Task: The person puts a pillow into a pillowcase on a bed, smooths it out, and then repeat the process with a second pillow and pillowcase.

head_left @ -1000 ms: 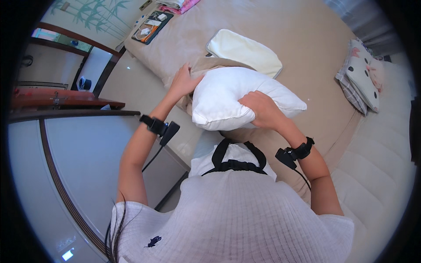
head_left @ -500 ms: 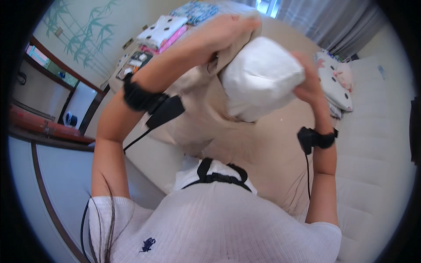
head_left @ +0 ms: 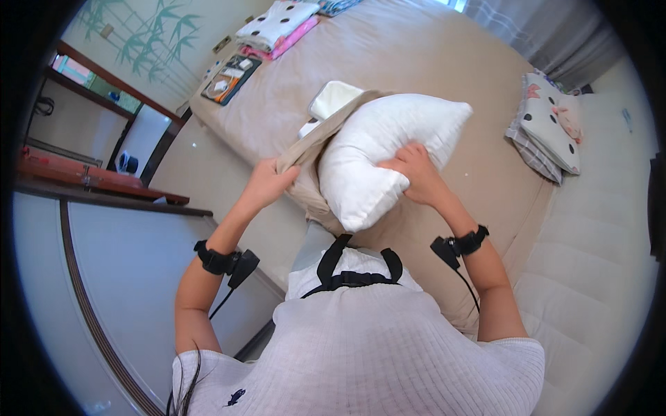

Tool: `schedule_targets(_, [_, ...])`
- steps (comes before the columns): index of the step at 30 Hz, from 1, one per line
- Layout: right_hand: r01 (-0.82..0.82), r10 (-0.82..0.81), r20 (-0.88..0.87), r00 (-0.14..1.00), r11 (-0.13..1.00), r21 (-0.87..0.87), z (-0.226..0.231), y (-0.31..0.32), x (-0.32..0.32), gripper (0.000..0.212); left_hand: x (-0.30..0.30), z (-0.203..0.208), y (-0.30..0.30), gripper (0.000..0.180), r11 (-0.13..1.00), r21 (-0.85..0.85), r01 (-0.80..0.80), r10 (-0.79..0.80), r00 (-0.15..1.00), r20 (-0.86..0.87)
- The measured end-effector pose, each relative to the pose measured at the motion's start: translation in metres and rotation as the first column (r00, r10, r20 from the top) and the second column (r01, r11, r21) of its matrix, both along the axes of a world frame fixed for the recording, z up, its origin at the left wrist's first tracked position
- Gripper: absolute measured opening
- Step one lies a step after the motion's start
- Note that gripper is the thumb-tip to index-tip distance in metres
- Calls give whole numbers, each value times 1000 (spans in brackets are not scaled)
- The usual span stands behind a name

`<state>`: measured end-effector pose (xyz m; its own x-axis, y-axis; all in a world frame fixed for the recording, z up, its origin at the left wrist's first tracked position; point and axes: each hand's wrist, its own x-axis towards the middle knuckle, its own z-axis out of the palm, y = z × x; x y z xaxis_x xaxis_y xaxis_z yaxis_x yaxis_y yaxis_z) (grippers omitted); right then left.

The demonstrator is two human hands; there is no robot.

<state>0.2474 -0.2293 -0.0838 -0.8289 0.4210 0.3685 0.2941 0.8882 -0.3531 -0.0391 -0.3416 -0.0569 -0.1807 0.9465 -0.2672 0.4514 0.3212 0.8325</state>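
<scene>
A white pillow point(head_left: 378, 142) lies on the bed in front of me, its left part inside a beige pillowcase point(head_left: 310, 149) whose mouth gapes around it. With my left hand point(head_left: 269, 182) I pinch the near edge of the pillowcase, left of the pillow. My right hand point(head_left: 418, 172) is closed on the pillow's near side, the fingers sunk into the white fabric. The pillow's right end and near corner stick out of the case. Behind the pillowcase a white cloth thing point(head_left: 334, 99) with a dark patch shows in part.
The bed has a beige sheet point(head_left: 444, 62). Folded bedding point(head_left: 276, 26), white with dark spots over pink, sits at the far left. Near it lies a dark tray point(head_left: 231, 78) with small items. A spotted folded pile point(head_left: 548, 128) rests at the right. A blue-white cabinet point(head_left: 149, 277) stands at my left.
Both hands have come down and closer to me. The pillow, held up before, now rests lower on the bed, with its case open on the left side.
</scene>
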Motion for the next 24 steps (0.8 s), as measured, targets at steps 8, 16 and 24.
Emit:
schedule_targets(8, [-128, 121, -101, 988, 990, -66, -18, -30, 2, 31, 31, -8, 3, 20, 809, 414, 416, -27, 732, -681])
schedule_targets(16, [-81, 74, -149, 986, 996, -41, -17, -41, 9, 27, 58, -138, 124, 35, 870, 177, 461, -359, 837, -413])
schedule_targets(24, [9, -21, -152, 988, 997, -80, -2, -52, 29, 28, 45, -179, 137, 43, 832, -239, 501, -434, 319, -843])
